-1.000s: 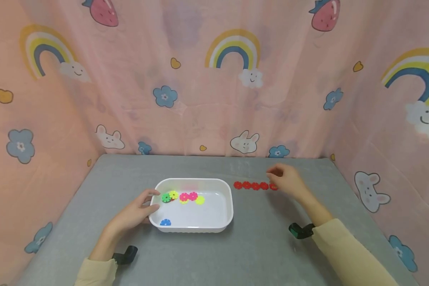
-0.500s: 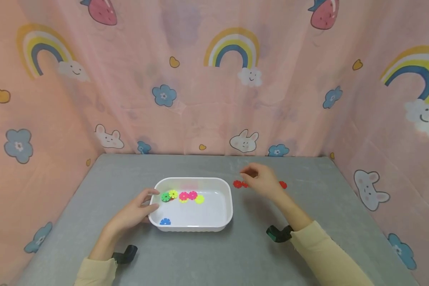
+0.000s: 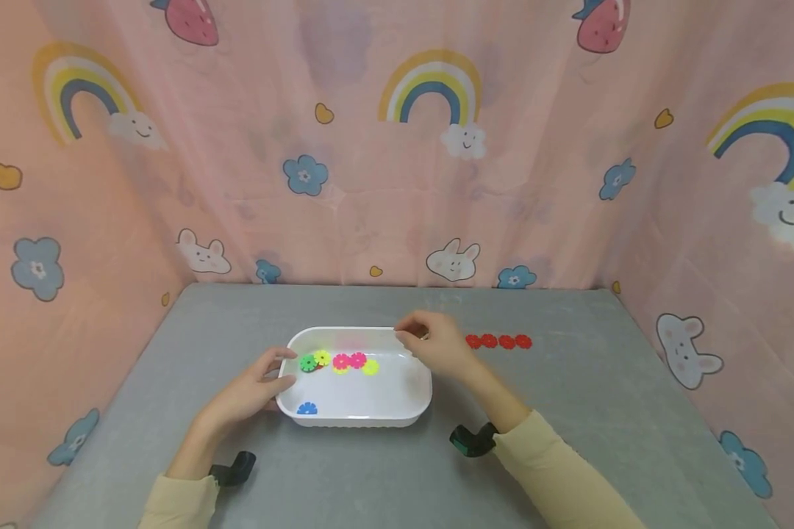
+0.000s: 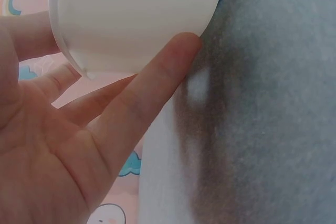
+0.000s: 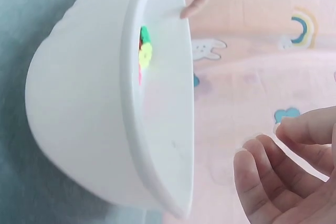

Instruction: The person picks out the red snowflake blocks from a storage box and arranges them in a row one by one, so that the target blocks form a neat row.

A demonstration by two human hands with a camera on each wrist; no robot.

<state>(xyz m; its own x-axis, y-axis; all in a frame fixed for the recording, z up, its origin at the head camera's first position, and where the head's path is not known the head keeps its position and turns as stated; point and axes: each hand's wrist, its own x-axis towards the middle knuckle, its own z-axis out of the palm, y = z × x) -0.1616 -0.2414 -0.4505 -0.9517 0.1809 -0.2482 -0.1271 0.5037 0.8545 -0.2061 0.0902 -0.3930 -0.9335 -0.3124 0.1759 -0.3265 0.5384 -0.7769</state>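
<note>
My left hand (image 3: 254, 386) grips the left end of a white plastic tray (image 3: 357, 422), with fingertips at its rim. In the left wrist view, one finger lies along the outside of the tray wall (image 4: 131, 24). Inside the tray are snowflake-shaped plastic discs: a green disc (image 3: 308, 364), a yellow disc (image 3: 321, 358), a pink disc (image 3: 358, 360), a blue disc (image 3: 307, 408) and others. My right hand (image 3: 440, 342) hovers over the tray's right rim, loosely bent fingers holding nothing. A row of red discs (image 3: 506, 342) lies to the right, its left end hidden behind that hand.
The tray stands on a grey table (image 3: 357, 477). A pink patterned curtain (image 3: 397, 206) rises along the back and both sides. Dark wrist devices, such as the right one (image 3: 473, 439), jut out from both wrists.
My right hand has moved left from the right end of the red row to the tray's right rim. Another red disc shows at the row's right end. My left hand has stayed on the tray.
</note>
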